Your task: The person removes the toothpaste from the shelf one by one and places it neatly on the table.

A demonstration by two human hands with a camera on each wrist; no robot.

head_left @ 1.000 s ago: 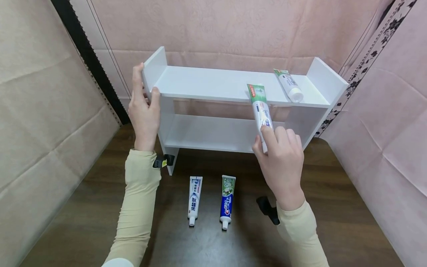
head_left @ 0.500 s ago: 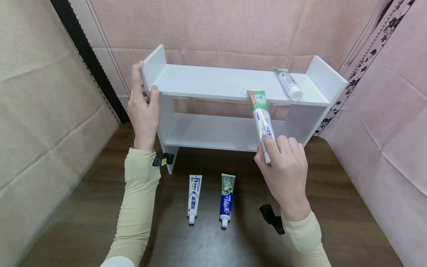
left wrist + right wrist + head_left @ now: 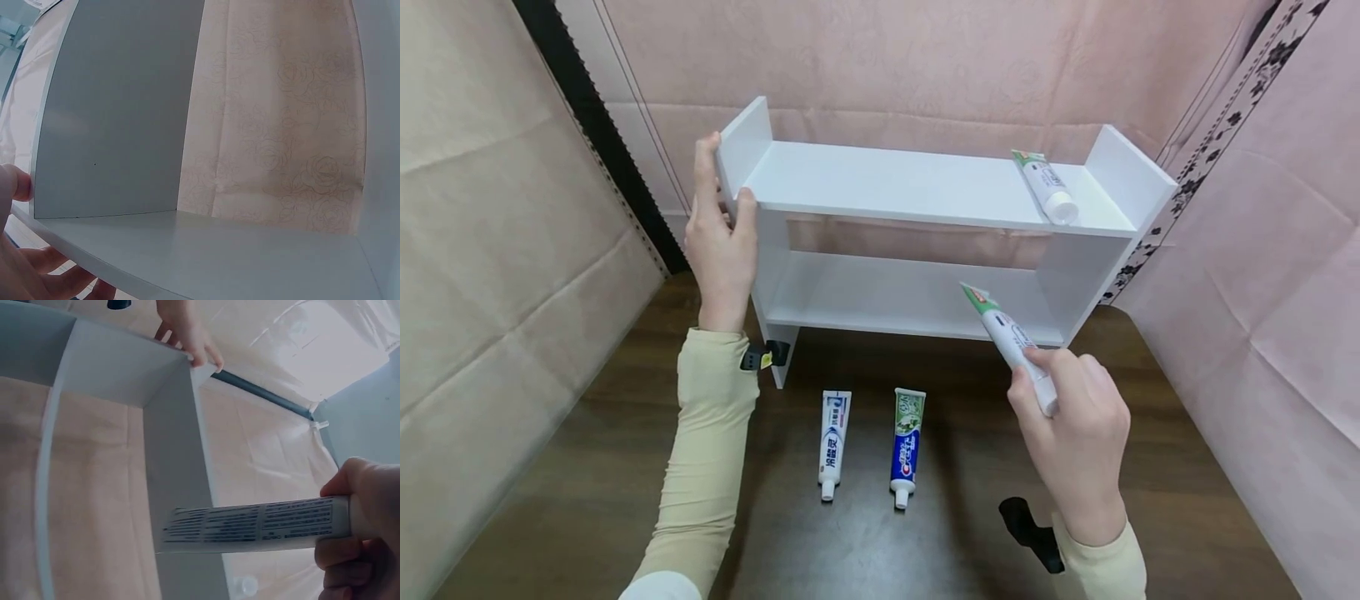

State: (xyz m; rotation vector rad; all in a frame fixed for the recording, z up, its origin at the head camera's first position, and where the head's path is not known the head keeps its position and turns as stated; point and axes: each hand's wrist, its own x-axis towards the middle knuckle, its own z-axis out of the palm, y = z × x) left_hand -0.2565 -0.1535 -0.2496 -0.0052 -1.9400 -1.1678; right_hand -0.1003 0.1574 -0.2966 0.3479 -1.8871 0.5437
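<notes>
My left hand point(image 3: 722, 250) grips the left side panel of a white two-tier shelf point(image 3: 880, 187), thumb at the front edge of the upper board. Held by its cap end in my right hand point(image 3: 1078, 433) is a white toothpaste tube with a green end point(image 3: 1011, 337), in front of the shelf's lower right part. In the right wrist view the printed back of this toothpaste tube point(image 3: 250, 525) shows, pinched between thumb and fingers. Another green-ended toothpaste tube point(image 3: 1047, 190) lies on the upper board at the right, cap toward the front.
On the brown table point(image 3: 865, 550) in front of the shelf lie a white-and-blue toothpaste tube point(image 3: 833, 442) and a green-and-blue toothpaste tube point(image 3: 907, 446), caps toward me. Pink cloth walls point(image 3: 910, 50) stand behind and at both sides.
My right hand has drawn the toothpaste tube back, down and to the right, away from the upper board's front edge, and tilted it leftward. My left hand keeps its grip on the shelf.
</notes>
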